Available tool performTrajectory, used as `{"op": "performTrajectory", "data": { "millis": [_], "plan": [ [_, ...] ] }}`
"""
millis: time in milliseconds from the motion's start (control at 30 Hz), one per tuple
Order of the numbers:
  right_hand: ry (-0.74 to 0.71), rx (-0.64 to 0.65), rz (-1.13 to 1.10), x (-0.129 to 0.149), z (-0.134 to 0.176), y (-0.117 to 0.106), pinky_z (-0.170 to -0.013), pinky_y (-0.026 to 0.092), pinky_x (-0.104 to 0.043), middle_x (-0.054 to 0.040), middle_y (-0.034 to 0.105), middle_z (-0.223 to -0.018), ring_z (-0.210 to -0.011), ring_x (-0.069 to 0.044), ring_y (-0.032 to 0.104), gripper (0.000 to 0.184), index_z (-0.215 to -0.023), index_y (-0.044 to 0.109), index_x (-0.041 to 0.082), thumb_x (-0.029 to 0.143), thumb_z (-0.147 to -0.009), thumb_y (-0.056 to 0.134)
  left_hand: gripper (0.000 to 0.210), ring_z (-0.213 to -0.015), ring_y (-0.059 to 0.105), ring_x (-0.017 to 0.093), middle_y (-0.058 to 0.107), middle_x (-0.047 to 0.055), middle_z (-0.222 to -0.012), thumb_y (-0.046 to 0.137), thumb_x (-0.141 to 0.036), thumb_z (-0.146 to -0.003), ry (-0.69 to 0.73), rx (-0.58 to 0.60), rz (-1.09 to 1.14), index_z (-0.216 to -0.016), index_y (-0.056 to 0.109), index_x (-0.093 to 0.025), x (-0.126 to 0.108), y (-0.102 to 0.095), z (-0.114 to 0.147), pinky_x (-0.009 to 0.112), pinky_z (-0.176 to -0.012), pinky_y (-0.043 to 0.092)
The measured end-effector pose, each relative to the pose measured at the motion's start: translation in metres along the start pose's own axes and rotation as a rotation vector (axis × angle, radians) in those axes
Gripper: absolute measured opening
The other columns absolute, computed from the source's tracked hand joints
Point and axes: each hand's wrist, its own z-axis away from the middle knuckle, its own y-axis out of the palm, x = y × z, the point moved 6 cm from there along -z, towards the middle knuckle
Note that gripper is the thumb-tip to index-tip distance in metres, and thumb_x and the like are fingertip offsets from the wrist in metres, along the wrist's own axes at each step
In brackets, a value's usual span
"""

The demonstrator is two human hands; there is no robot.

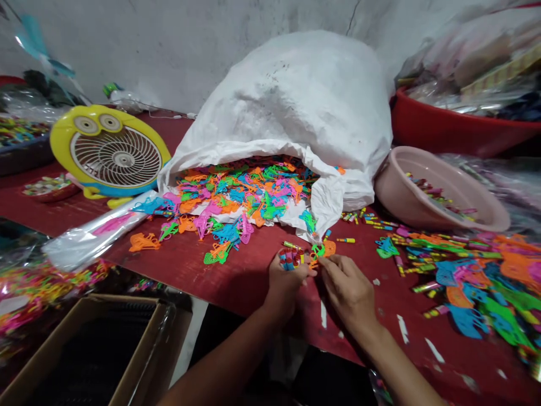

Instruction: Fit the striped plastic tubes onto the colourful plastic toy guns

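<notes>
My left hand is closed around a bunch of small printed tubes, their ends showing above the fingers. Close beside it, my right hand pinches a green and orange plastic piece at the edge of the bunch. Ahead, a heap of bright flat lattice plastic pieces spills from the mouth of a big white sack. To the right lie finished-looking clusters of tubes and plastic pieces. Several loose tubes are scattered by the sack's right corner.
A pink basin with tubes stands at the right, before a red basin of bags. At left are a yellow fan, a clear plastic bag stack and, below the red table, a cardboard box.
</notes>
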Motion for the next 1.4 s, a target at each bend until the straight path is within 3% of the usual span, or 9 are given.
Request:
{"op": "performTrajectory", "data": {
  "millis": [133, 267, 433, 567, 733, 833, 1067, 1200, 1400],
  "plan": [
    [0.188, -0.066, -0.302, -0.017, 0.006, -0.013, -0.083, 0.049, -0.031, -0.0086, 0.058, -0.107, -0.098, -0.019, 0.059, 0.027, -0.121, 0.063, 0.021, 0.022, -0.097, 0.05, 0.027, -0.048, 0.049, 0.007, 0.064, -0.001, -0.066, 0.064, -0.011, -0.055, 0.039, -0.035, -0.052, -0.081, 0.059, -0.014, -0.003, -0.002, -0.003, 0.019, -0.047, 0.036],
    [0.446, -0.129, -0.358, -0.051, 0.007, -0.029, -0.081, 0.049, -0.034, -0.0092, 0.061, -0.108, -0.096, -0.022, 0.06, 0.031, -0.119, 0.065, 0.021, 0.037, -0.093, 0.057, 0.024, -0.049, 0.048, 0.007, 0.061, -0.003, -0.064, 0.066, -0.013, -0.056, 0.077, -0.007, -0.075, -0.078, 0.057, -0.016, -0.004, -0.003, -0.003, 0.02, -0.049, 0.036],
    [0.763, 0.395, -0.833, -0.08, 0.02, 0.0, -0.056, 0.044, -0.025, -0.0034, 0.064, -0.078, -0.064, -0.014, 0.056, 0.046, -0.114, 0.063, 0.017, 0.053, -0.086, 0.063, 0.024, -0.054, 0.052, 0.009, 0.067, 0.0, -0.069, 0.071, -0.014, -0.058, 0.093, 0.112, -0.091, -0.079, 0.059, -0.015, -0.001, -0.001, -0.002, 0.02, -0.052, 0.038],
    [0.782, 0.621, -1.048, -0.075, 0.035, 0.012, -0.05, 0.037, -0.019, -0.0001, 0.062, -0.071, -0.054, -0.008, 0.049, 0.038, -0.088, 0.062, 0.015, 0.049, -0.078, 0.075, 0.015, -0.055, 0.053, 0.009, 0.067, 0.002, -0.068, 0.069, -0.016, -0.063, 0.091, 0.18, -0.126, -0.077, 0.063, -0.013, 0.0, 0.0, 0.0, 0.02, -0.054, 0.038],
    [0.705, 0.893, -1.111, -0.049, 0.049, 0.011, -0.047, 0.04, -0.019, 0.0033, 0.056, -0.065, -0.053, -0.009, 0.048, 0.04, -0.094, 0.062, 0.016, 0.052, -0.08, 0.072, 0.019, -0.053, 0.049, 0.007, 0.065, 0.0, -0.067, 0.072, -0.018, -0.063, 0.082, 0.173, -0.12, -0.08, 0.065, -0.013, 0.004, 0.001, 0.002, 0.02, -0.054, 0.039],
    [0.673, 0.785, -1.01, -0.046, 0.045, -0.005, -0.048, 0.038, -0.018, 0.0031, 0.055, -0.063, -0.052, -0.008, 0.047, 0.035, -0.079, 0.058, 0.016, 0.049, -0.084, 0.068, 0.017, -0.055, 0.052, 0.008, 0.065, 0.0, -0.065, 0.074, -0.021, -0.066, 0.086, 0.161, -0.106, -0.075, 0.061, -0.014, 0.004, 0.003, 0.003, 0.02, -0.056, 0.04],
    [0.808, 0.105, -0.935, -0.039, 0.033, -0.028, -0.05, 0.042, -0.021, 0.0015, 0.064, -0.066, -0.051, -0.011, 0.055, 0.03, -0.082, 0.049, 0.022, 0.045, -0.088, 0.067, 0.021, -0.058, 0.061, 0.013, 0.064, 0.0, -0.064, 0.076, -0.022, -0.065, 0.049, 0.142, -0.157, -0.072, 0.057, -0.015, 0.011, 0.012, 0.012, 0.022, -0.058, 0.046],
    [0.789, -0.008, -0.892, -0.016, 0.028, -0.018, -0.051, 0.044, -0.022, 0.0011, 0.065, -0.07, -0.054, -0.012, 0.056, 0.023, -0.088, 0.052, 0.023, 0.044, -0.091, 0.062, 0.021, -0.056, 0.059, 0.013, 0.061, -0.001, -0.062, 0.074, -0.021, -0.067, 0.067, 0.177, -0.149, -0.072, 0.054, -0.016, 0.016, 0.015, 0.013, 0.024, -0.057, 0.047],
    [0.75, -0.012, -0.679, -0.01, 0.028, -0.016, -0.055, 0.045, -0.026, 0.0004, 0.064, -0.069, -0.058, -0.015, 0.058, 0.025, -0.084, 0.051, 0.023, 0.046, -0.091, 0.06, 0.02, -0.053, 0.052, 0.01, 0.056, -0.004, -0.061, 0.07, -0.019, -0.07, 0.114, 0.186, -0.166, -0.07, 0.051, -0.017, 0.018, 0.013, 0.01, 0.021, -0.053, 0.042]
  ]
}}
